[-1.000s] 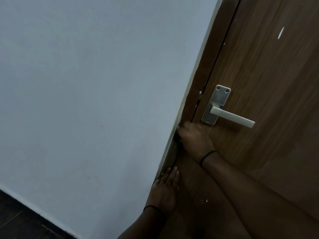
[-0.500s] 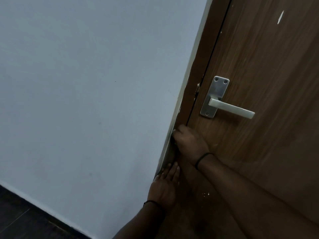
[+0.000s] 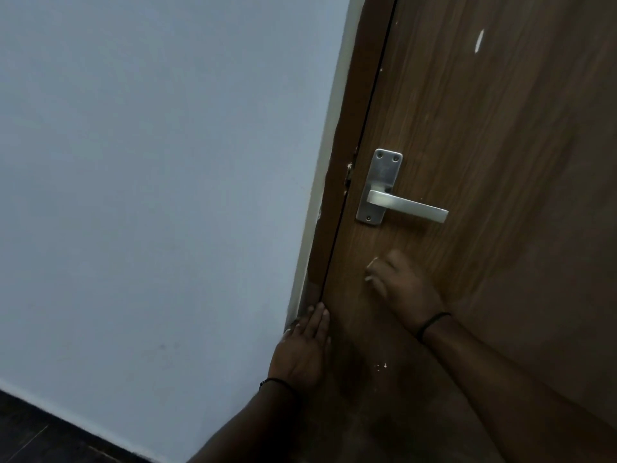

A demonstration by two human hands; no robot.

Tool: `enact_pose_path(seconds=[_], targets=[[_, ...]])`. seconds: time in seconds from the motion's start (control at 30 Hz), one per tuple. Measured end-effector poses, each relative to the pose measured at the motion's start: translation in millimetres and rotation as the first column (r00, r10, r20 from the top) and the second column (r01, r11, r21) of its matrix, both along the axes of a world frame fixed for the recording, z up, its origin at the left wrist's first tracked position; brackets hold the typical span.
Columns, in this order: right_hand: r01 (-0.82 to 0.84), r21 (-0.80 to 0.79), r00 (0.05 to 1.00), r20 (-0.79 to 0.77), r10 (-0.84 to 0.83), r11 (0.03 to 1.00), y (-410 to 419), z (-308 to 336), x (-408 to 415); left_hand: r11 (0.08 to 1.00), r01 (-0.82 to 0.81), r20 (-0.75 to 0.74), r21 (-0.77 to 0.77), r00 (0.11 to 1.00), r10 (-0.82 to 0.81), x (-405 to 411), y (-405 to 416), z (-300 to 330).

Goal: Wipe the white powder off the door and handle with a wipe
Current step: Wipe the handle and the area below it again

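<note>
The brown wooden door (image 3: 484, 135) fills the right half of the view, with a silver lever handle (image 3: 405, 204) on its plate near the door's left edge. My right hand (image 3: 400, 289) lies against the door below the handle, fingers curled round a wipe (image 3: 370, 271) of which only small white bits show at the fingertips. My left hand (image 3: 305, 349) rests flat, fingers straight, on the door frame (image 3: 337, 195) lower down. A white streak (image 3: 480, 40) marks the door high up, and a few white specks (image 3: 380, 366) sit low between my arms.
A pale blue-grey wall (image 3: 150, 195) takes up the left half. A dark floor (image 3: 40, 436) shows at the bottom left corner. The frame has chipped spots beside the latch (image 3: 349, 168).
My right hand has moved right, from the door's edge at the frame onto the door face below the handle. My left hand has stayed on the frame.
</note>
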State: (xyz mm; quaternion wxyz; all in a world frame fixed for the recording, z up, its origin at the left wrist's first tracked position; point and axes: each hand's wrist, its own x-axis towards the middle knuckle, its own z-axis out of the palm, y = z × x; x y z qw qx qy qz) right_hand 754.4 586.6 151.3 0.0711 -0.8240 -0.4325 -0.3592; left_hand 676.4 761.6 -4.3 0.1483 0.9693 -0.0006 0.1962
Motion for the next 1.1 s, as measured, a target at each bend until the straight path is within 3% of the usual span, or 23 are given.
enact_pose_path(seconds=[0.1,0.13,0.2,0.3,0.43,0.5,0.57,0.63,0.73,0.8,0.9,0.97,1.1], targets=[[0.097,0.396,0.993,-0.102,-0.061,0.913,-41,12,4,0.999,0.0,0.057,0.034,0.998,-0.002,2,-11,20],[0.141,0.4,0.988,-0.119,-0.101,0.906,-47,11,0,0.999,0.001,0.067,0.047,0.998,-0.004,2,-15,28],[0.187,0.167,0.98,-0.095,-0.173,0.968,-48,-1,-9,0.999,-0.002,0.111,0.049,0.994,-0.004,3,-23,44],[0.045,-0.093,0.988,-0.141,-0.058,0.995,-35,-6,-18,0.999,-0.039,0.154,-0.008,0.987,0.039,5,-28,61],[0.075,0.17,0.997,-0.043,-0.068,0.983,-20,30,-7,0.999,-0.036,0.15,0.0,0.988,0.036,7,-22,75],[0.114,0.157,0.99,-0.101,-0.099,0.981,-14,34,-8,1.0,-0.026,0.153,-0.003,0.988,0.026,3,-22,82],[0.124,0.101,0.956,-0.28,-0.091,0.987,-3,24,-16,0.993,-0.033,0.172,-0.111,0.984,0.052,-1,-27,89],[0.137,0.237,0.899,-0.438,-0.02,0.962,5,17,-27,0.936,-0.074,0.189,-0.345,0.971,0.147,-5,-36,101],[0.222,0.496,0.847,-0.525,0.086,0.839,12,19,-36,0.731,0.008,0.198,-0.682,0.965,0.174,-2,-46,120],[0.29,0.625,0.767,-0.604,0.215,0.724,13,25,-45,0.589,0.121,0.229,-0.799,0.967,0.112,-5,-50,131],[0.321,0.729,0.563,-0.661,0.497,0.605,14,40,-60,0.41,0.181,0.235,-0.894,0.968,0.086,-9,-57,150],[0.292,0.723,0.498,-0.674,0.546,0.626,15,51,-67,0.402,0.201,0.278,-0.893,0.95,0.143,-13,-54,164],[0.188,0.718,0.605,-0.623,0.496,0.671,14,74,-75,0.446,0.321,0.413,-0.836,0.902,0.125,-24,-46,187]])
